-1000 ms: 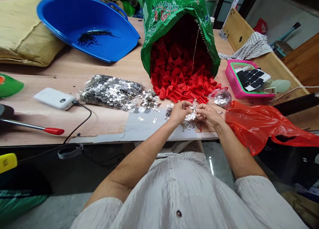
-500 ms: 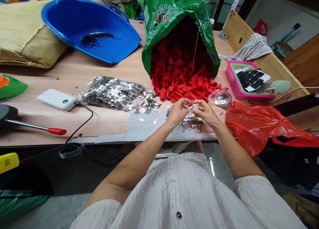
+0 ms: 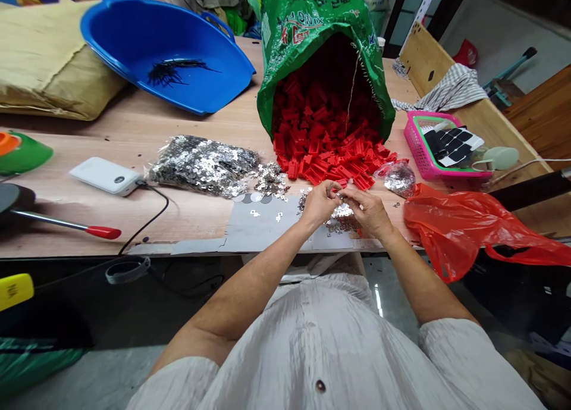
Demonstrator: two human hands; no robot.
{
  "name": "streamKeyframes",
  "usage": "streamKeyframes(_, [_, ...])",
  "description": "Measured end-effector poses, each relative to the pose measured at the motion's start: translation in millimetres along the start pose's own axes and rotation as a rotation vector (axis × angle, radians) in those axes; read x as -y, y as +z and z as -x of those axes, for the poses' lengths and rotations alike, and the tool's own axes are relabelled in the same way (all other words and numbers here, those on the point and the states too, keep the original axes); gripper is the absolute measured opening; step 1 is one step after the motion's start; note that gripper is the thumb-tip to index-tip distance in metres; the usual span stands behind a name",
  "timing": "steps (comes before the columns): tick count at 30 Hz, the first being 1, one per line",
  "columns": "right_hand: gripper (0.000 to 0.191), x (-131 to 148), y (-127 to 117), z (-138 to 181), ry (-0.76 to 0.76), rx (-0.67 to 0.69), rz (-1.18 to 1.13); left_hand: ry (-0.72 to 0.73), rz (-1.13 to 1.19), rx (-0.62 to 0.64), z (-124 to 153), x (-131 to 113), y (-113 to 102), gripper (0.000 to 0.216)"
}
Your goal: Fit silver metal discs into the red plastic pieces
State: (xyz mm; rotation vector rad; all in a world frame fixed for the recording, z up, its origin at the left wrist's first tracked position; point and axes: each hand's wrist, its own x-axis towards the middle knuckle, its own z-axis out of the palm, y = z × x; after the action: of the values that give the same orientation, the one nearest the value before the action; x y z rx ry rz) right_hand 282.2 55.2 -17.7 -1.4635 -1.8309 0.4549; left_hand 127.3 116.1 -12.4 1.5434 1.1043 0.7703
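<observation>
Over a loose heap of small silver metal pieces (image 3: 342, 211), both hands meet close together with fingertips pinched. My left hand (image 3: 320, 204) is closed at thumb and forefinger. Facing it, my right hand (image 3: 369, 212) is closed as well. Whatever sits between the fingertips is too small and too covered to name. Just behind the hands, red plastic parts (image 3: 325, 151) spill from the mouth of a green woven sack (image 3: 294, 47). Grey sheeting (image 3: 250, 234) lies under the heap, with a few metal pieces scattered to the left.
A clear bag of silver metal pieces (image 3: 200, 166) lies left, near a white power bank (image 3: 106, 175) with a cable. A blue basin (image 3: 209, 88) holds black thin strips. On the right are a pink basket (image 3: 419, 151), a small clear bag (image 3: 400, 180) and a red plastic bag (image 3: 464, 225).
My right hand has turned inward, its fingers closing nearer to the left fingertips. The silver glint seen between the fingers before is now mostly covered. The view has shifted slightly.
</observation>
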Motion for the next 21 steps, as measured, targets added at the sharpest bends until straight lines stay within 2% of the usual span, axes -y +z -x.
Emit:
streamKeyframes(5, [0.033,2.1,-2.1,1.7,0.029,-0.008,0.000,-0.036,0.086,0.055,-0.3,1.9,-0.1,0.028])
streamKeyframes(11, [0.020,2.8,-3.0,0.0,0.005,0.025,-0.027,0.064,-0.241,-0.016,6.6,-5.5,-2.4,0.029])
streamKeyframes(14, [0.015,0.7,-1.1,-0.9,0.009,0.028,-0.059,0.072,-0.292,-0.007,7.3,-5.7,-2.4,0.029])
streamKeyframes(17, [0.010,-2.6,3.0,-2.8,0.079,0.001,-0.187,0.027,-0.208,0.053,5.5,-2.5,-2.1,0.030])
streamKeyframes(21, [0.023,-8.0,7.7,-7.1,0.229,-0.008,-0.511,-0.041,-0.031,0.111,3.5,2.1,-0.9,0.032])
